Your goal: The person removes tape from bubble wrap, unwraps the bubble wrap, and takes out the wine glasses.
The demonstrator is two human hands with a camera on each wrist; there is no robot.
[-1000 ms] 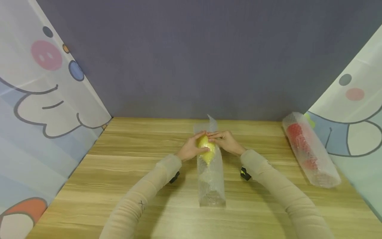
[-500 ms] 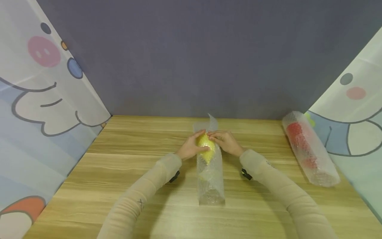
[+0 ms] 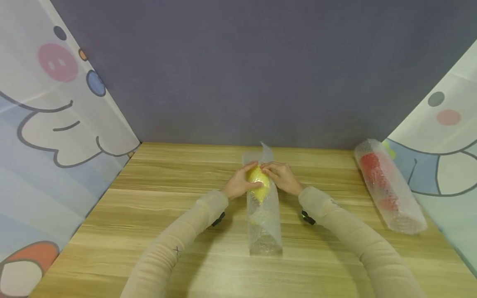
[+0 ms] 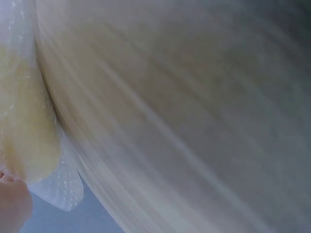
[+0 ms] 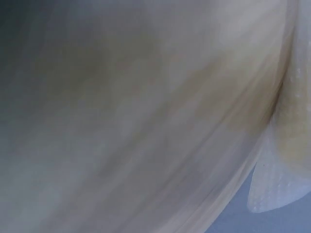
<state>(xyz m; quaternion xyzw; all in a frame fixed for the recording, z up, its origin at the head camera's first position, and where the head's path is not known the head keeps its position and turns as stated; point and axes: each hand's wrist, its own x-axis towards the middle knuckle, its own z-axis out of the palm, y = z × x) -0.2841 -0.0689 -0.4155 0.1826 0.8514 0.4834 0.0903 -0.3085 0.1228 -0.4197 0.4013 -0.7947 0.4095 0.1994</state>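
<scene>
A yellow thing, rounded with a pointed near end like a lemon, lies under clear bubble wrap on the wooden table. Curved around its left side, my left hand holds it, thumb across the front and fingers at the far end. Bent fingers of my right hand pinch the wrap at the upper right of the yellow thing. Toward me the wrap forms an open-ended tube. Sleeve cloth covers most of both wrist views; the left one shows the wrapped yellow thing at its edge.
Another bubble wrap roll with red things inside lies slanted at the table's right side. A dark grey panel stands behind the wooden table, and cartoon-printed curtains flank it.
The right fingers have bent in slightly against the wrap. Left hand, yellow thing and wrap stay almost in place; the head view shifts a little.
</scene>
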